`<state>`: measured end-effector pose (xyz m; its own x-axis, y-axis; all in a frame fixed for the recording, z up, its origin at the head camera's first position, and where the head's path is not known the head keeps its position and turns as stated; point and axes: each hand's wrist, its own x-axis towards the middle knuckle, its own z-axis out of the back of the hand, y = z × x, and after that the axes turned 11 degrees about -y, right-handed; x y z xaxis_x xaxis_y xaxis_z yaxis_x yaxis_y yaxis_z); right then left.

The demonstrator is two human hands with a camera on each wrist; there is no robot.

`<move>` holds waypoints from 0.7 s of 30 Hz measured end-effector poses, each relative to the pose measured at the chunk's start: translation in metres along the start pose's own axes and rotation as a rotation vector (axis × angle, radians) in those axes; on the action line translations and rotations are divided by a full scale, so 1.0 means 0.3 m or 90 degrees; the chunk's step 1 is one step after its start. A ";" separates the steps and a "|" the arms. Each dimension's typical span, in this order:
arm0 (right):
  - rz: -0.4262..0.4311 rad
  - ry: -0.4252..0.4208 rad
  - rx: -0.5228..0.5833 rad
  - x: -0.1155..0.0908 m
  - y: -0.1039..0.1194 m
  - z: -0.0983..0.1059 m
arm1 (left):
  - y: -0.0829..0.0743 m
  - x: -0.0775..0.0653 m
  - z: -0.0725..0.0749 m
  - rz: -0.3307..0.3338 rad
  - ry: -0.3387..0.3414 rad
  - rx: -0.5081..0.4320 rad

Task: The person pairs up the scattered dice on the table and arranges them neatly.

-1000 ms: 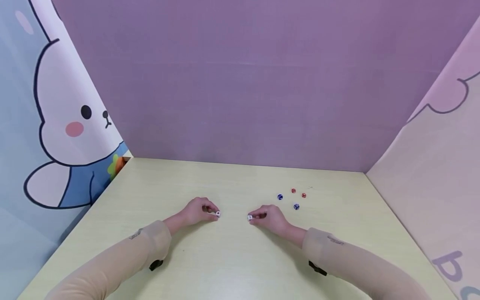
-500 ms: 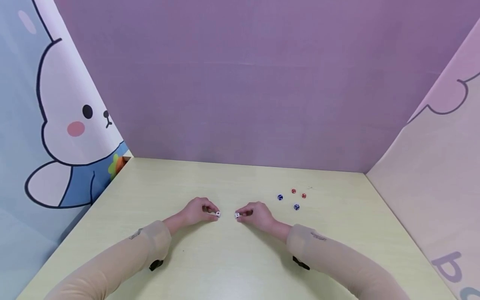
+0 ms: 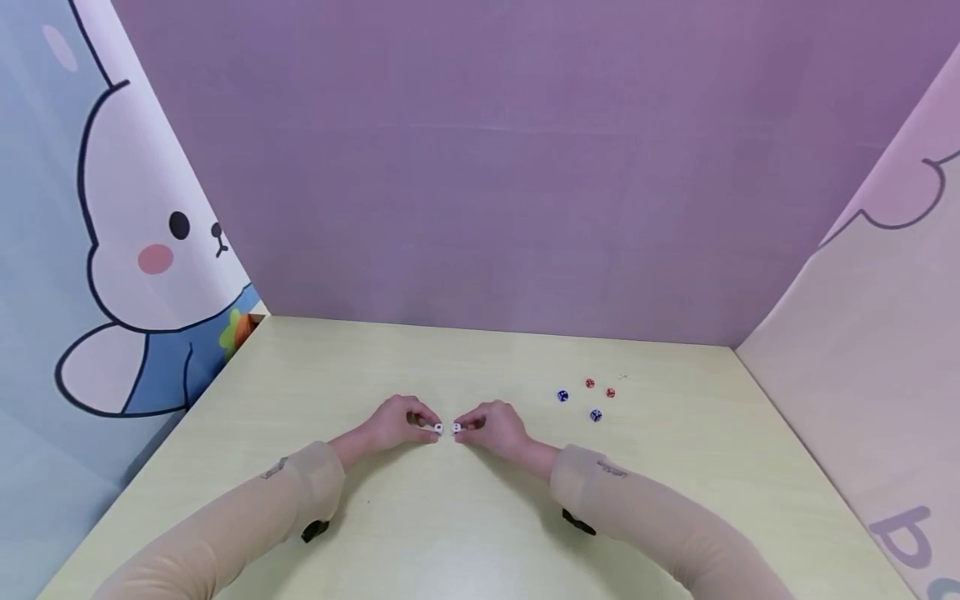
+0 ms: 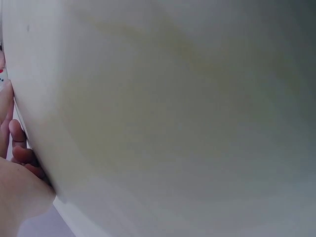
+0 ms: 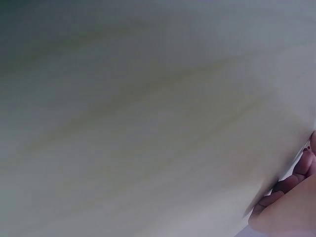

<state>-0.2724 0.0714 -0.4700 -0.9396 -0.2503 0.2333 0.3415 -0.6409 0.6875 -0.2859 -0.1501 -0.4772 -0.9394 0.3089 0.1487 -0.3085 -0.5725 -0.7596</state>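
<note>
Near the middle of the table, my left hand pinches a white die between thumb and fingertips. Facing it, my right hand pinches a second white die the same way. A narrow gap separates the two dice. In the left wrist view a sliver of white die with coloured pips shows at the left edge, above the thumb. The right wrist view catches only curled fingers at its right edge; the die there is hidden.
Right of my right hand lie two blue dice, one nearer and one farther. Beside them are two red dice, a left one and a right one. A purple panel stands along the back of the pale table.
My right hand has moved left with its die, closing most of the distance to the left die. The left hand has stayed almost still. The blue and red dice lie as before.
</note>
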 end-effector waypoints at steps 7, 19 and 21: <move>-0.001 -0.005 -0.002 0.002 0.012 -0.020 | 0.006 0.003 -0.007 -0.008 -0.004 0.005; 0.005 -0.001 0.007 0.010 0.006 -0.038 | 0.002 0.006 -0.015 0.009 -0.010 0.009; 0.008 -0.002 0.008 0.011 0.002 -0.042 | 0.001 0.006 -0.016 0.012 -0.011 0.007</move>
<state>-0.2750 0.0611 -0.4774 -0.9355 -0.2555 0.2440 0.3525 -0.6291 0.6928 -0.2870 -0.1461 -0.4801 -0.9473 0.2847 0.1465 -0.2930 -0.5865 -0.7551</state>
